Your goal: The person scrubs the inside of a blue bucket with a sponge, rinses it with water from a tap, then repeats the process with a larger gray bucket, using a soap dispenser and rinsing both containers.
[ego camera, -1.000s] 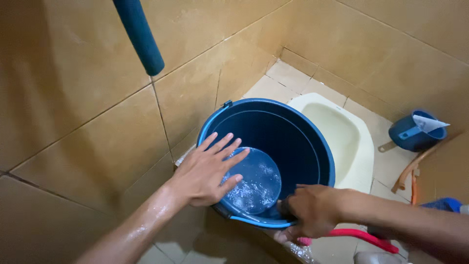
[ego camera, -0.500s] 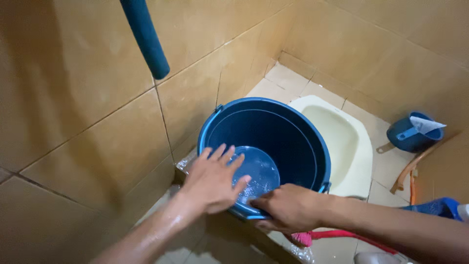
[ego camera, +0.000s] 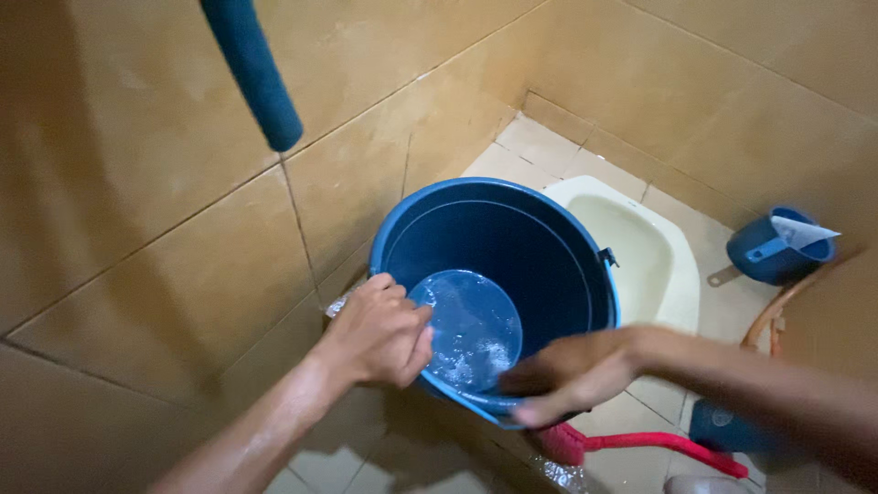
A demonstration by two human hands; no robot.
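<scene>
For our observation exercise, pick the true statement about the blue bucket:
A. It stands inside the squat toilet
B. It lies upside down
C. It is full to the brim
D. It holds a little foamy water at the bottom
D: the blue bucket is open side up, and only its bottom shows shallow, bubbly water, with the walls bare above.

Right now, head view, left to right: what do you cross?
Blue pole → left hand on the rim of the blue bucket → right hand at its near rim → pale squat toilet → blue dipper
</scene>
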